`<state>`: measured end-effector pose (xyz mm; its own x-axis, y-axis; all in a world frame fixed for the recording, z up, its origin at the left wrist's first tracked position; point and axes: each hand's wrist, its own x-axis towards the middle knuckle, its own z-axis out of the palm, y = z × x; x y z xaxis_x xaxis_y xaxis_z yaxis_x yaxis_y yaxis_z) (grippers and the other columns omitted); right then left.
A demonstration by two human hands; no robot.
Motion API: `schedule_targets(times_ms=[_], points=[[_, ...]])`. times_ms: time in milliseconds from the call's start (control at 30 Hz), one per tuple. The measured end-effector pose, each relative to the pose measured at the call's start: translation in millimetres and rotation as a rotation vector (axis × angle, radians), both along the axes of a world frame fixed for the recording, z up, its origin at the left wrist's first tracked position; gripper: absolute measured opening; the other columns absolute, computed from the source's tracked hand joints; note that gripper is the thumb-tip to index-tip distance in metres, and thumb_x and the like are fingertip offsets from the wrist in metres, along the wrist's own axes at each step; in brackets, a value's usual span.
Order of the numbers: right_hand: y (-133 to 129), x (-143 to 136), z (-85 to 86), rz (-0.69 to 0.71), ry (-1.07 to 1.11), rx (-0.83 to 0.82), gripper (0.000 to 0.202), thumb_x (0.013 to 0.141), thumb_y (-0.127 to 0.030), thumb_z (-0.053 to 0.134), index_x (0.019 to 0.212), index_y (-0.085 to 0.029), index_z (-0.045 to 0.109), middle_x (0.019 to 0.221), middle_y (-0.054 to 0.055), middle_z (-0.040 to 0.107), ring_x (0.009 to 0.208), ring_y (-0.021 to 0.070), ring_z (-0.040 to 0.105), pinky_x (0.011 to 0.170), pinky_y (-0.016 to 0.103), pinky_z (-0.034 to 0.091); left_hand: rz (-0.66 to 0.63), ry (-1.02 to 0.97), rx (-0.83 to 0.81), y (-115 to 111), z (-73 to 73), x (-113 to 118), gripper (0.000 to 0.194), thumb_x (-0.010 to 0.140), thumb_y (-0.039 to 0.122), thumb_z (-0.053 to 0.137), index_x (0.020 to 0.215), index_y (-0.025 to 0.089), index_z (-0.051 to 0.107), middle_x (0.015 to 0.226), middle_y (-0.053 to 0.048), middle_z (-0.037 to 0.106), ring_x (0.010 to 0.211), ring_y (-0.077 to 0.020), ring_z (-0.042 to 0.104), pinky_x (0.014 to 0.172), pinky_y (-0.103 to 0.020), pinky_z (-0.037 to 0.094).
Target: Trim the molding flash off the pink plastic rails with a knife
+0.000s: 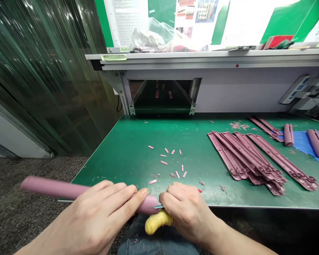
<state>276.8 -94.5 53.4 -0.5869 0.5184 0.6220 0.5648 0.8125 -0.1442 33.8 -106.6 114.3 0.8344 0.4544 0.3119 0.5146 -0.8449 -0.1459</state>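
Fingers of the left hand are wrapping over a long pink plastic tube, gripping it near its right end while the rest is sticking out to the left past the worktop edge, above the floor. Just to the right, the right hand is closing around a yellow-handled tool, whose thin blade seems to be touching the tube's end, though the contact is partly hidden by the fingers. Both hands are hovering at the near edge of the green worktop. Small pink offcuts are lying scattered on the worktop beyond the hands. Farther right, a pile of flat pink strips is lying fanned out, and more pink tubes are resting on a blue sheet.
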Motion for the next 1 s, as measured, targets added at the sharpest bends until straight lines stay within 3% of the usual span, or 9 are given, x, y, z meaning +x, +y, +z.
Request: schedule_targets(times_ms=[200, 367, 533, 633, 733, 833, 900, 1000], points=[[3.3, -1.8, -1.4, -0.034, 0.072, 0.002, 0.044, 0.1, -0.032, 0.032, 0.065, -0.016, 0.052, 0.059, 0.001, 0.045, 0.053, 0.0133, 0.035, 0.05, 0.029, 0.02, 0.068, -0.252, -0.065, -10.6, -19.4, 12.4, 0.049, 0.084, 0.01, 0.052, 0.133, 0.008, 0.047, 0.115, -0.012, 0.068, 0.097, -0.0205, 0.067, 0.08, -0.028, 0.057], [9.6, -4.0, -4.9, -0.118, 0.133, 0.025, 0.036, 0.098, -0.032, 0.041, 0.069, -0.015, 0.054, 0.06, 0.001, 0.045, 0.054, 0.0129, 0.036, 0.051, 0.028, 0.019, 0.129, -0.25, -0.161, -10.9, -22.4, 20.7, 0.048, 0.087, 0.016, 0.05, 0.134, 0.017, 0.045, 0.123, -0.006, 0.065, 0.102, -0.0178, 0.066, 0.085, -0.023, 0.055], [9.3, -5.4, -10.4, -0.105, 0.095, 0.041, 0.037, 0.096, -0.02, 0.037, 0.06, -0.017, 0.047, 0.058, 0.001, 0.043, 0.053, 0.0126, 0.031, 0.052, 0.028, 0.017, 0.21, -0.304, -0.21, -15.1, -25.1, 28.9, 0.051, 0.088, 0.022, 0.052, 0.137, 0.022, 0.041, 0.124, -0.005, 0.065, 0.103, -0.0161, 0.066, 0.087, -0.019, 0.053], [8.2, -4.0, -10.8, -0.075, 0.107, 0.015, 0.043, 0.098, -0.023, 0.033, 0.059, -0.017, 0.047, 0.057, 0.0, 0.043, 0.053, 0.0122, 0.031, 0.051, 0.028, 0.017, 0.218, -0.285, -0.25, -13.1, -26.6, 24.3, 0.053, 0.088, 0.023, 0.052, 0.139, 0.021, 0.039, 0.124, -0.006, 0.065, 0.102, -0.0176, 0.066, 0.085, -0.019, 0.054], [9.9, 2.5, -6.4, 0.065, 0.134, -0.087, 0.052, 0.1, -0.046, 0.032, 0.065, -0.016, 0.057, 0.056, -0.002, 0.043, 0.051, 0.0109, 0.034, 0.048, 0.025, 0.019, 0.139, -0.174, -0.189, -2.8, -20.2, 12.3, 0.053, 0.088, 0.016, 0.049, 0.14, 0.02, 0.039, 0.126, -0.007, 0.063, 0.109, -0.0204, 0.063, 0.089, -0.026, 0.054], [14.1, 10.1, 1.4, 0.197, 0.087, -0.176, 0.063, 0.093, -0.064, 0.025, 0.08, -0.016, 0.064, 0.057, -0.002, 0.045, 0.05, 0.0108, 0.038, 0.047, 0.024, 0.022, 0.0, 0.004, -0.081, 10.8, -4.9, 1.7, 0.051, 0.089, 0.005, 0.04, 0.136, 0.023, 0.044, 0.132, -0.003, 0.059, 0.127, -0.0232, 0.048, 0.107, -0.042, 0.039], [17.6, 12.7, 5.8, 0.203, 0.006, -0.168, 0.063, 0.094, -0.063, 0.024, 0.08, -0.016, 0.065, 0.059, -0.001, 0.047, 0.051, 0.0113, 0.038, 0.047, 0.025, 0.021, -0.087, 0.127, -0.066, 18.1, 6.3, -0.7, 0.05, 0.09, 0.005, 0.035, 0.134, 0.024, 0.047, 0.135, -0.002, 0.056, 0.133, -0.025, 0.039, 0.113, -0.05, 0.026], [23.7, 13.0, 9.0, 0.197, -0.119, -0.099, 0.053, 0.1, -0.048, 0.027, 0.07, -0.018, 0.06, 0.059, 0.0, 0.048, 0.051, 0.0123, 0.035, 0.048, 0.027, 0.018, -0.169, 0.23, -0.038, 23.7, 18.5, 1.7, 0.045, 0.092, 0.007, 0.033, 0.131, 0.021, 0.051, 0.136, -0.004, 0.056, 0.134, -0.0277, 0.037, 0.114, -0.054, 0.019]])
